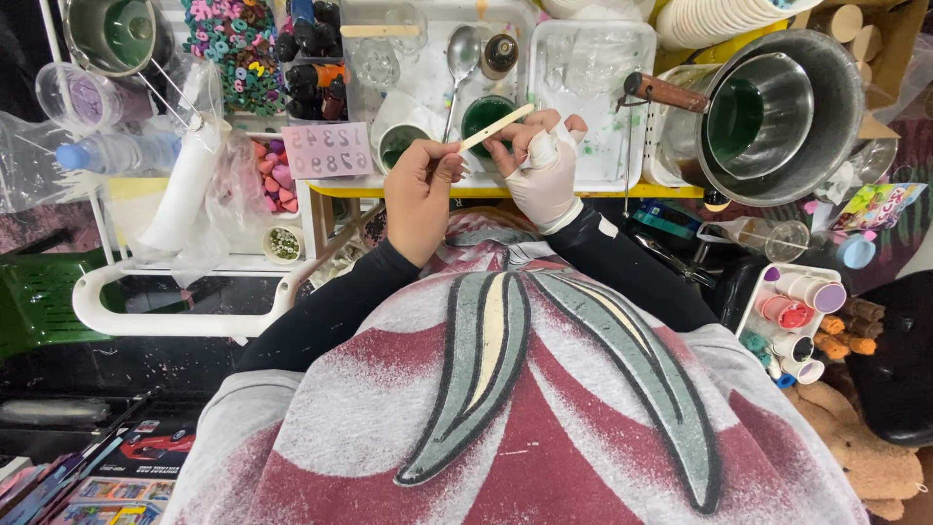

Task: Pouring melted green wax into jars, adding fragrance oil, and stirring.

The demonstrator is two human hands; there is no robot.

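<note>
Seen from above, a person in a grey and dark red patterned top is sitting at a crowded desk [505, 191] with a yellow front edge. Both hands are meeting just above that edge, in front of the chest. The left hand [420, 194], bare, is curling its fingers closed around the lower end of a flat, pale wooden stick [496, 127]. The right hand [546, 167], wearing a white glove with the fingertips showing, is pinching the same stick near its middle. The stick is tilting up and to the right, its free end hanging over a small cup of green liquid [483, 115].

Just beside that cup, a metal spoon [460, 58] is lying on a white tray [437, 83], and a clear plastic tray [593, 68] is sitting to the right of it. Further right, a large metal pot [831, 107] is holding a smaller metal pan with green liquid [758, 112], whose wooden handle [661, 91] is reaching toward the hands. To the left, a pink number mould [327, 150] is standing near a box of colourful small shapes [233, 44], and a white roll wrapped in clear plastic [185, 185] is leaning close by. At lower right, a white tray of small paint pots [802, 316] is resting well apart from the hands.
</note>
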